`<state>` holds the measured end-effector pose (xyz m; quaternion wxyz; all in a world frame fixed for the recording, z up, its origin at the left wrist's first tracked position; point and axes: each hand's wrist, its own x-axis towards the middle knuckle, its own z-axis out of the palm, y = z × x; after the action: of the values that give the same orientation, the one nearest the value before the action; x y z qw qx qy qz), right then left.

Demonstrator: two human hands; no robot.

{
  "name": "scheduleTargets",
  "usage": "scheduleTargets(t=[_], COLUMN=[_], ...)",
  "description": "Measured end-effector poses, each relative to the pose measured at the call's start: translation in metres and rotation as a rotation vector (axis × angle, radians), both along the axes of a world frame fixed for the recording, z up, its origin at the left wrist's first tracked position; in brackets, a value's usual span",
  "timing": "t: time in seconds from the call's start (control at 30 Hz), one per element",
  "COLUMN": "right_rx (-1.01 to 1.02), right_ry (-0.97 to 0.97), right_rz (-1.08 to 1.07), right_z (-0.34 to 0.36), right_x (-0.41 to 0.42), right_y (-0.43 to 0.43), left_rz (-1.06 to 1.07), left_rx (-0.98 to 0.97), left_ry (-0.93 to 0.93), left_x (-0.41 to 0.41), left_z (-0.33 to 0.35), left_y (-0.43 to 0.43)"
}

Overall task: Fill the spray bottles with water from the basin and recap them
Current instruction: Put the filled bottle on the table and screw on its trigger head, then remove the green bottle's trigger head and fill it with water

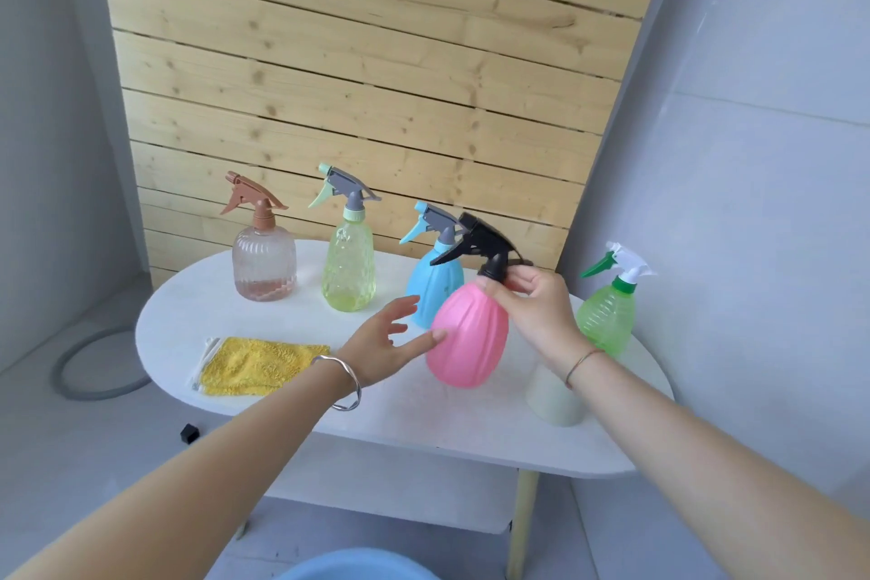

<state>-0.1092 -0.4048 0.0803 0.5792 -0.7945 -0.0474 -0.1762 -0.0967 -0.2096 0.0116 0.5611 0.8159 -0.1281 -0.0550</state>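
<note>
Though mostly out of view, blue basin (358,567)

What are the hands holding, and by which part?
The right hand holds the pink spray bottle by its black collar, under the trigger head. The left hand holds nothing; it only touches the bottle's side.

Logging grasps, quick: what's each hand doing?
Left hand: open, touching pink ribbed plastic spray bottle.
Right hand: grips its black trigger cap.

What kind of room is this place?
Probably a plain washroom or utility corner at home, not certain. Clues: a grey hose loop on the floor, a blue plastic basin below, and a white oval table carrying coloured plastic spray bottles.
</note>
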Motion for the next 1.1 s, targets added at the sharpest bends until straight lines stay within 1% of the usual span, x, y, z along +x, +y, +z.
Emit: scheduleTargets(t=[0.07, 0.17, 0.3, 0.43, 0.67, 0.8, 0.97, 1.1], right_rx=[0.033, 0.058, 0.057, 0.068, 0.070, 0.101, 0.083, 0.099], right_ry=[-0.016, -0.015, 0.044, 0.126, 0.182, 0.185, 0.209, 0.190], right_rz=[-0.016, -0.055, -0.122, -0.155, -0.174, -0.182, -0.139, -0.127], right_z=[0.022, 0.041, 0.034, 0.013, -0.017, -0.020, -0.020, -0.022], right_x=[0.014, 0.039, 0.069, 0.086, 0.091, 0.096, 0.101, 0.100], right_y=[-0.017, -0.039, -0.062, -0.080, -0.096, -0.096, -0.097, -0.095], left_rz=[0.038, 0.094, 0.183, 0.264, 0.268, 0.294, 0.289, 0.305], left_rx=[0.031, 0.001, -0.051, -0.088, -0.164, -0.180, -0.187, -0.192], left_ry=[-0.005, 0.006, 0.030, 0.013, -0.001, -0.009, -0.012, 0.008], left_x=[0.009, 0.025, 0.036, 0.044, 0.045, 0.051, 0.048, 0.050], left_z=[0.005, 0.005, -0.005, -0.017, -0.028, -0.036, -0.035, -0.034], left_y=[-0.007, -0.023, -0.045, -0.057, -0.070, -0.075, -0.077, -0.078])
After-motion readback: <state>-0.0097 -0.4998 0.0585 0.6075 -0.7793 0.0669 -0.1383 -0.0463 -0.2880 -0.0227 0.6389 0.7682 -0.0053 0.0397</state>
